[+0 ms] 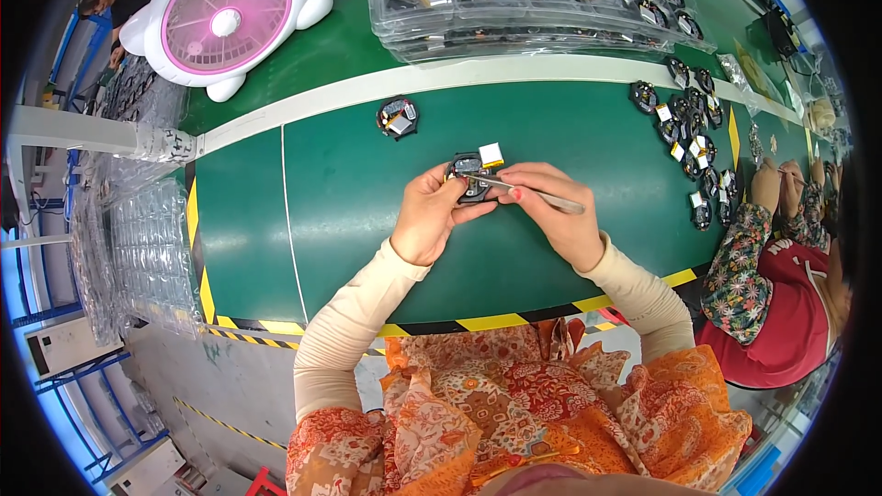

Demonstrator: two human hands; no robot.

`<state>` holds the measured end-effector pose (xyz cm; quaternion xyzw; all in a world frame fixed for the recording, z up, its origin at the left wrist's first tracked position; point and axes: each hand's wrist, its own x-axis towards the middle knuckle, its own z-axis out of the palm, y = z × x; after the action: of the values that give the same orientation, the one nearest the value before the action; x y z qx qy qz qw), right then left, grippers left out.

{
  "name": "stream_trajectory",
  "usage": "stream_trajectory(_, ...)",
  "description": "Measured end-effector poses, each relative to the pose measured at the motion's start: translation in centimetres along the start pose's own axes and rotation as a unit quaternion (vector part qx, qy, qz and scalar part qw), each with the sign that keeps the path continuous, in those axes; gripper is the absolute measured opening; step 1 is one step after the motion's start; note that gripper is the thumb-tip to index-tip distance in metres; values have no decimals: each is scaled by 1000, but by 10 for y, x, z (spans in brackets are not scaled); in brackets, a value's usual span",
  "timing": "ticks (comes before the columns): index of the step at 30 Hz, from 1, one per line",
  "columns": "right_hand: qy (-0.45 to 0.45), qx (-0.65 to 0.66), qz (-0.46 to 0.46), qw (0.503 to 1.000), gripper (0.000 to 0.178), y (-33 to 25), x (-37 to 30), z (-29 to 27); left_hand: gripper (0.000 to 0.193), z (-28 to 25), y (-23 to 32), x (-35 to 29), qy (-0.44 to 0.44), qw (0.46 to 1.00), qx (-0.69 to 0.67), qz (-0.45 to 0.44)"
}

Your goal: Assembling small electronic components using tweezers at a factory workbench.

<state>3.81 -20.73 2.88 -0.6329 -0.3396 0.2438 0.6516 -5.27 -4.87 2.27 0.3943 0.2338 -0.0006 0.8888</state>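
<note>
My left hand [432,211] grips a small round black device housing [468,166] by its edge, above the green work mat. A silver-white battery pouch [491,155] with a yellow edge sticks up at the housing's far right side. In my right hand [560,211] is a pair of metal tweezers [549,198], pinched between thumb and fingers. The tweezers' tips reach into the housing, close to my left thumb; what they touch is too small to make out. Another round housing [398,118] with a white battery lies on the mat, farther off and slightly left.
Clear plastic trays [533,14] full of round housings are stacked at the back. Several loose housings [684,124] lie in a pile to the right. A pink and white fan [225,23] stands back left. At the right sits a co-worker in red [790,312], hands over the bench.
</note>
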Motion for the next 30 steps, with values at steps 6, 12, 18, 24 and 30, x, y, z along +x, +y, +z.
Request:
stream_trajectory(6, 1, -32, -32, 999, 18, 3, -3, 0, 24, -2, -3, 1, -7, 1000, -4, 9)
stream_trajectory(12, 7, 95, 63, 993, 19, -3, 3, -2, 23, 1, -1, 0, -1, 1000, 10, 1)
stream_trajectory(18, 13, 177, 122, 977, 19, -9, 6, -4, 23, -2, -1, 2, -10, 1000, -5, -3)
stream_trajectory(24, 11, 201, 123, 972, 20, -6, 5, -5, 23, -4, -1, 3, -45, 998, -31, 1)
stream_trajectory(30, 30, 167, 58, 984, 20, -1, 4, -6, 31, -3, 1, 4, -74, 989, -124, -11)
